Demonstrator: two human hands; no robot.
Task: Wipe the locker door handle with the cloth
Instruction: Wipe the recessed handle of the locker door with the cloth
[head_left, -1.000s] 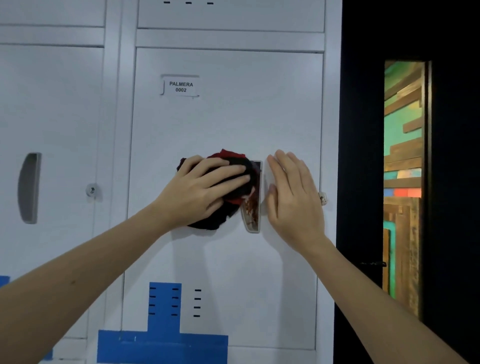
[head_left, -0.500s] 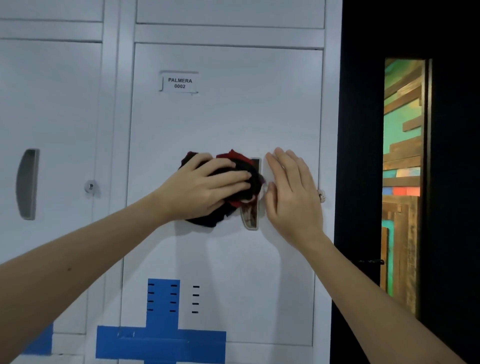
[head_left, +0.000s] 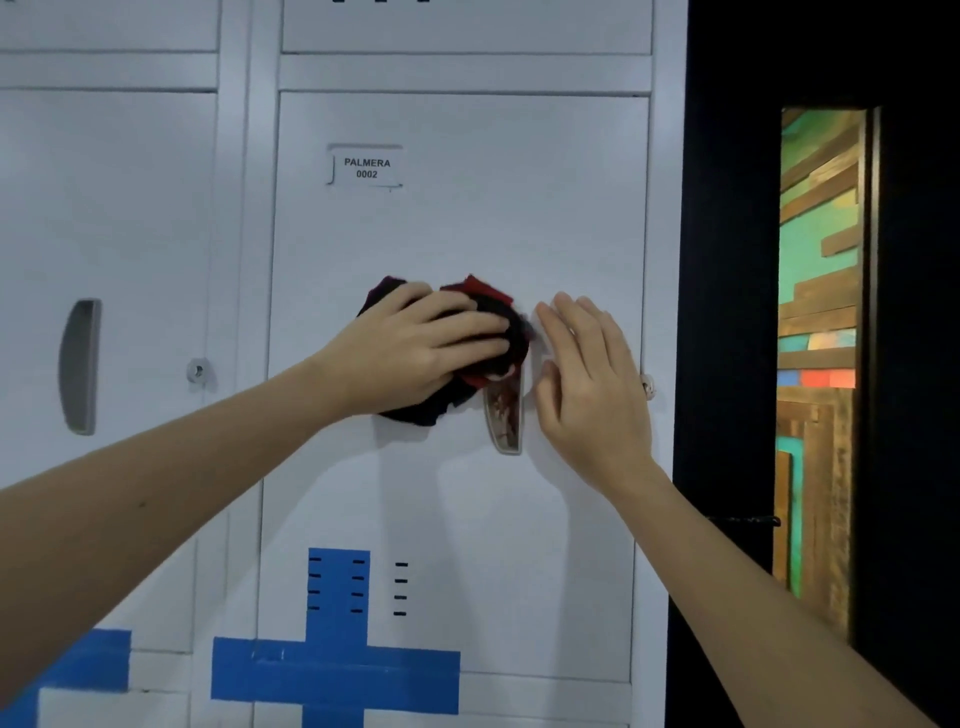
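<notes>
A white locker door (head_left: 457, 234) labelled PALMERA 0002 fills the middle of the head view. Its recessed handle (head_left: 504, 415) stands upright right of centre, stained brown inside. My left hand (head_left: 410, 353) presses a bunched black and red cloth (head_left: 493, 306) against the upper part of the handle, fingers curled over the cloth. The cloth hides the handle's top half. My right hand (head_left: 592, 379) lies flat on the door just right of the handle, fingers straight and together.
A neighbouring locker on the left has a grey handle (head_left: 80, 366) and a keyhole (head_left: 197, 370). Another keyhole (head_left: 647, 387) sits at the door's right edge. Blue tape (head_left: 337, 670) crosses the door's lower part. A dark wall (head_left: 727, 312) with a narrow window stands to the right.
My left hand has slid the cloth right and up over the handle's top. The right hand has stayed flat beside the handle.
</notes>
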